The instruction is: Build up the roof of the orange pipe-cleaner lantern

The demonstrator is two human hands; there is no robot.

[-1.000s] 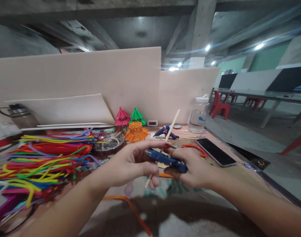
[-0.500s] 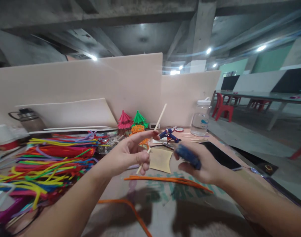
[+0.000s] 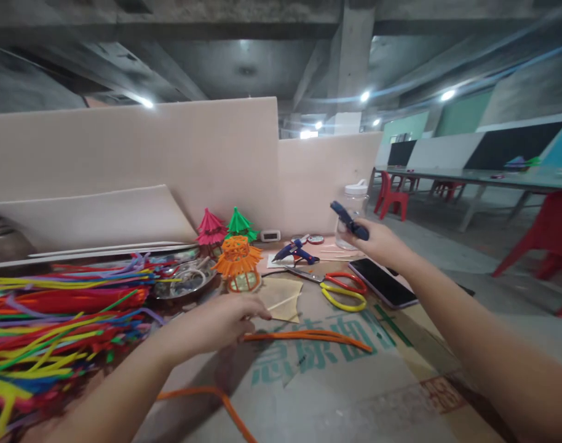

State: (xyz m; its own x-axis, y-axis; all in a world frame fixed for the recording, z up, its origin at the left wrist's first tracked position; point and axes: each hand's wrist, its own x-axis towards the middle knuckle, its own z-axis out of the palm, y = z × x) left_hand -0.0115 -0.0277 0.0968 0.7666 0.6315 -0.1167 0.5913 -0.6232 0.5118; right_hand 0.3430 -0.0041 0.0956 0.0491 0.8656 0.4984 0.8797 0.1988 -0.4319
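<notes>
My left hand [image 3: 232, 317] is closed, a pale thin wooden stick [image 3: 285, 301] running out from its fingertips above a tan paper square [image 3: 281, 292]. Held up at the right, my right hand [image 3: 377, 243] grips a dark blue tool [image 3: 350, 221] whose exact kind I cannot make out. Just below the left fingers lie orange pipe cleaners [image 3: 308, 335]. One more bent orange pipe cleaner [image 3: 225, 400] is nearer to me. Beyond the left hand stands an orange pipe-cleaner lantern-like model [image 3: 238, 261].
Colourful pipe cleaners [image 3: 69, 332] are heaped at the left beside a metal dish [image 3: 184, 283]. Scissors [image 3: 343, 292], a glue gun [image 3: 297, 251], a phone [image 3: 382, 283] and a clear jar [image 3: 355, 206] stand or lie right of centre. Pink [image 3: 210, 227] and green [image 3: 239, 223] models are behind.
My left hand has lowered, and the stick has swung from upright to nearly flat. The right hand has risen to the right with the blue tool. The view has turned rightward.
</notes>
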